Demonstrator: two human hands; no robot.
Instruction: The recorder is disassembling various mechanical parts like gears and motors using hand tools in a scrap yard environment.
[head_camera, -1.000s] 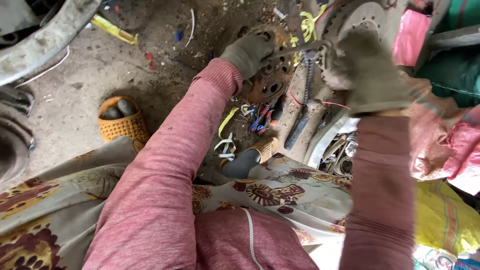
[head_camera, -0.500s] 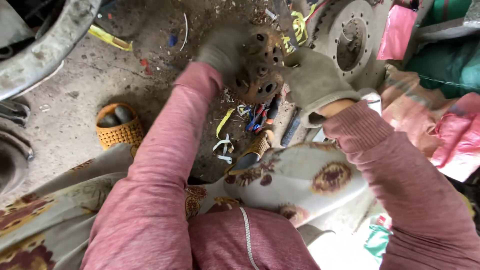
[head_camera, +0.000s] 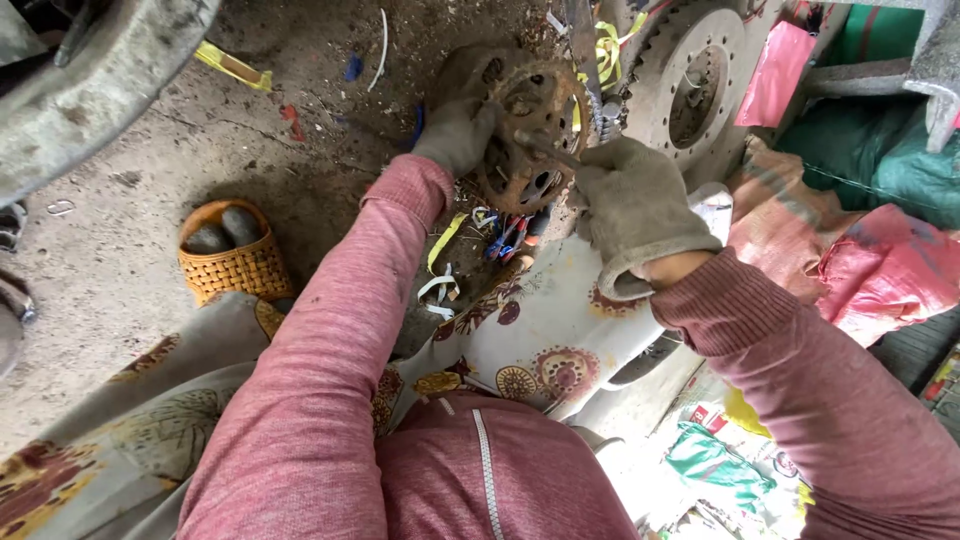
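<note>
A rusty round metal hub with several holes is held up over the dirt floor. My left hand, in a dirty grey work glove, grips its left rim. My right hand, gloved the same way, is closed around a thin metal rod whose tip rests on the hub's face. Both arms wear pink sleeves. Patterned cloth covers my knees below the hub.
A large toothed metal disc leans just right of the hub. An orange woven sandal lies at the left. Scraps of wire and tape litter the floor. Pink and green sacks pile up at the right.
My right hand left the big disc, came down to the hub and now presses a rod on it. The left hand keeps its hold on the hub's rim.
</note>
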